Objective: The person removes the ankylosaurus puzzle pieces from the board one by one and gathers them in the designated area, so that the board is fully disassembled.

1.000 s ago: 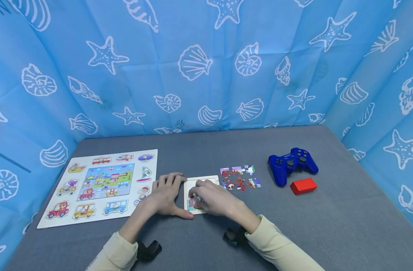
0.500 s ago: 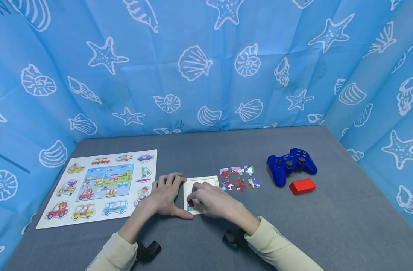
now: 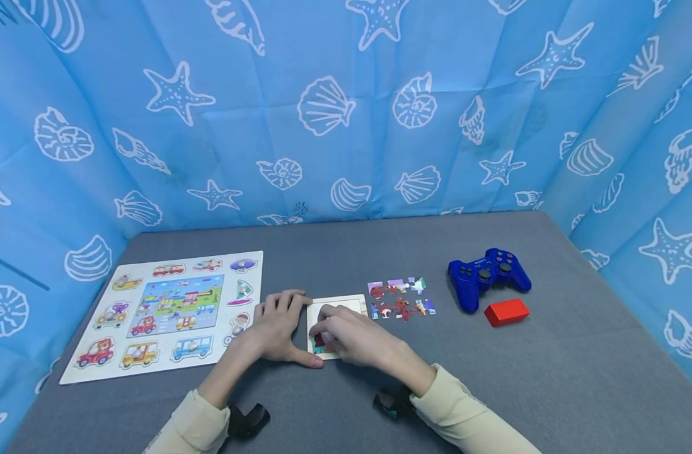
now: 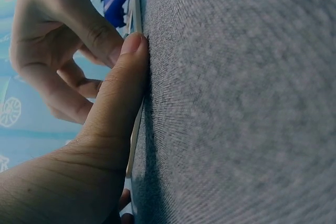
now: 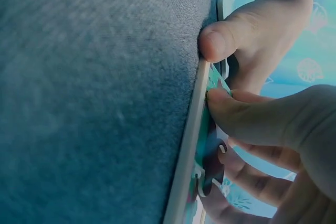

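Note:
A small wooden puzzle tray (image 3: 351, 301) lies flat in front of me. My left hand (image 3: 278, 328) brackets its left side, fingers extended at the far corner and thumb (image 4: 123, 77) along the near corner. Over the tray, my right hand (image 3: 357, 334) pinches a dark red and teal jigsaw piece (image 5: 213, 156) between thumb and fingers, low at the tray's near left part. Its fingers hide much of the tray's inside. Several loose jigsaw pieces (image 3: 403, 308) lie in two rows just right of the tray.
A large vehicle peg puzzle board (image 3: 178, 260) lies to the left. At the right are a blue game controller (image 3: 488, 277) and a red block (image 3: 507, 312). A blue shell-patterned curtain (image 3: 346, 157) rises behind the grey table (image 3: 465, 391).
My right hand has shifted slightly left within the tray, its fingers turning the piece and bringing it lower. The left hand keeps its place; the loose pieces have not moved.

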Demonstrator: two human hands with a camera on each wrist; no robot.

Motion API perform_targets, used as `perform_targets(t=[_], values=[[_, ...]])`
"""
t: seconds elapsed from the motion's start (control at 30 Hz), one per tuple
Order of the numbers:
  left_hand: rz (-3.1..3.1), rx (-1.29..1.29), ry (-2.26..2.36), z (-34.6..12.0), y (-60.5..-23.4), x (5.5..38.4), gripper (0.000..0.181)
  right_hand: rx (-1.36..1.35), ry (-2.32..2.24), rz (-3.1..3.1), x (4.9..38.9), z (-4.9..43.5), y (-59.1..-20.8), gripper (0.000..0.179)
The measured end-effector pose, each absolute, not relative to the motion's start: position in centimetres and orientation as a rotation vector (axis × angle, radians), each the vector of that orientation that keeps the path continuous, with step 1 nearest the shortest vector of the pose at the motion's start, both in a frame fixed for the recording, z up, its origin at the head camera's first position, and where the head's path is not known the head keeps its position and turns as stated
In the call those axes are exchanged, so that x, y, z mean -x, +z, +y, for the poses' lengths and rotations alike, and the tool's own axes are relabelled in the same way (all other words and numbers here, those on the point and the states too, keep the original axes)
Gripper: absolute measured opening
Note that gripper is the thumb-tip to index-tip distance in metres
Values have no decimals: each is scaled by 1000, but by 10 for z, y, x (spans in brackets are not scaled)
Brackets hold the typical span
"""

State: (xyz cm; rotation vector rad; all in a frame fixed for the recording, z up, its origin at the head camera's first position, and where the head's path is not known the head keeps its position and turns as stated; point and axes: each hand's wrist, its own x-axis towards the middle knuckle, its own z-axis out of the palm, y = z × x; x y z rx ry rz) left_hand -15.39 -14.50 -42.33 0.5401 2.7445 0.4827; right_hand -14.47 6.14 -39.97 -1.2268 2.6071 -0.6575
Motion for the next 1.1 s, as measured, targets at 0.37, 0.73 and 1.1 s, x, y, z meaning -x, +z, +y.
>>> perform_targets(t=[0.37, 0.73, 1.1], values=[[2755, -569, 499, -147, -425, 153, 110, 1246, -646, 2576, 144, 61, -398, 24], [2750, -547, 486, -145, -423, 154, 109, 1231, -742, 2537, 145, 62, -400, 24], [2753, -561, 494, -145, -422, 152, 109, 1250, -712, 2531, 144, 61, -399, 31]])
